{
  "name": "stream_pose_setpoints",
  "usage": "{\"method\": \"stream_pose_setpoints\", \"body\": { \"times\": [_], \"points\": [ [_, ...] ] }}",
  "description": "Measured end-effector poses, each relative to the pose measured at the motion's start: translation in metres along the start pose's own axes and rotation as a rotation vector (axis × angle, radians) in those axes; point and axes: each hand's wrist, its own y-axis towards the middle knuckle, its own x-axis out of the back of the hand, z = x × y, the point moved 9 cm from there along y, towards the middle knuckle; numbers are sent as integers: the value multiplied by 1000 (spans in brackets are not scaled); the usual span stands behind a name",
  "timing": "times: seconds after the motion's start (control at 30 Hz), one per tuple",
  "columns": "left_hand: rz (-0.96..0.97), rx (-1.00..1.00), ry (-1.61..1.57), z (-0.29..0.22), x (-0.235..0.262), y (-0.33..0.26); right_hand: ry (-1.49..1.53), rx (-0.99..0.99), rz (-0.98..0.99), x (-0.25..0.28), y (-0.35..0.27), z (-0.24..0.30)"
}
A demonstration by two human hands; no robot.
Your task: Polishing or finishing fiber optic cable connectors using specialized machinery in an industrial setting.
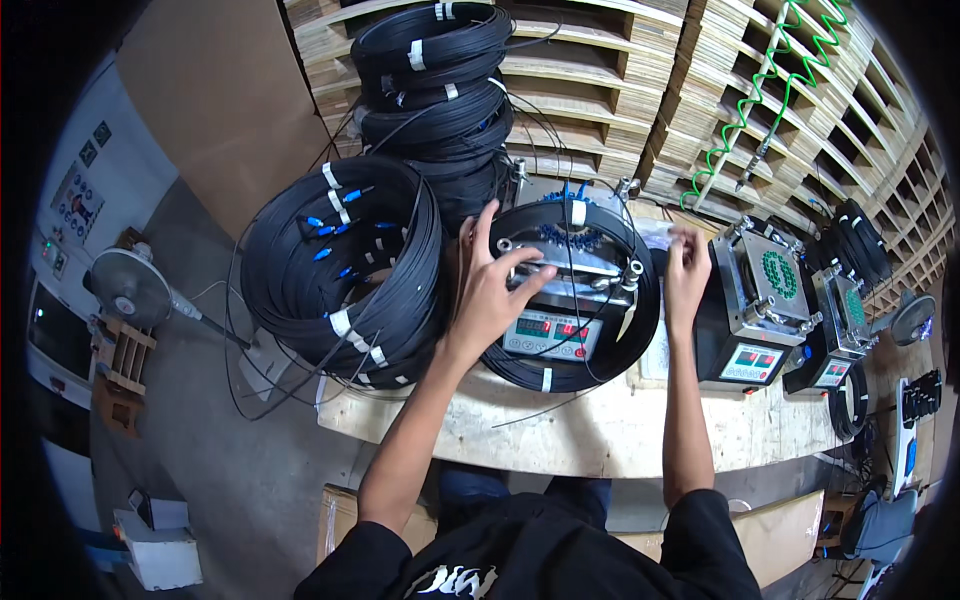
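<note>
On the bench (600,430), a black cable coil (575,295) lies draped around a small machine (550,325) with red digit displays. The left hand (490,290) rests on the coil's left side, fingers spread, fingertips on the machine's metal top bar. The right hand (686,270) sits at the coil's right edge, fingers loosely curled; whether it pinches the cable cannot be determined. The coil is round, bound with white ties, blue connectors clustered at its far side. Beyond it, a coil stack (435,90) stands before wooden pallets (600,70).
</note>
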Motion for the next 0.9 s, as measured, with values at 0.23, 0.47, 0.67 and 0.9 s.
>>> {"method": "stream_pose_setpoints", "body": {
  "times": [0.23, 0.47, 0.67, 0.9],
  "points": [
    [-44, 90, -346, 36, 0, -21, -176, 136, 118, -6, -82, 59],
    [-131, 148, -414, 46, 5, -31, -356, 195, 63, -12, -94, 65],
    [-197, 119, -207, 37, 17, -48, -359, 207, 86, -11, -94, 65],
    [-153, 133, 155, 21, 21, -48, -353, 201, 99, -11, -93, 64]
  ]
}}
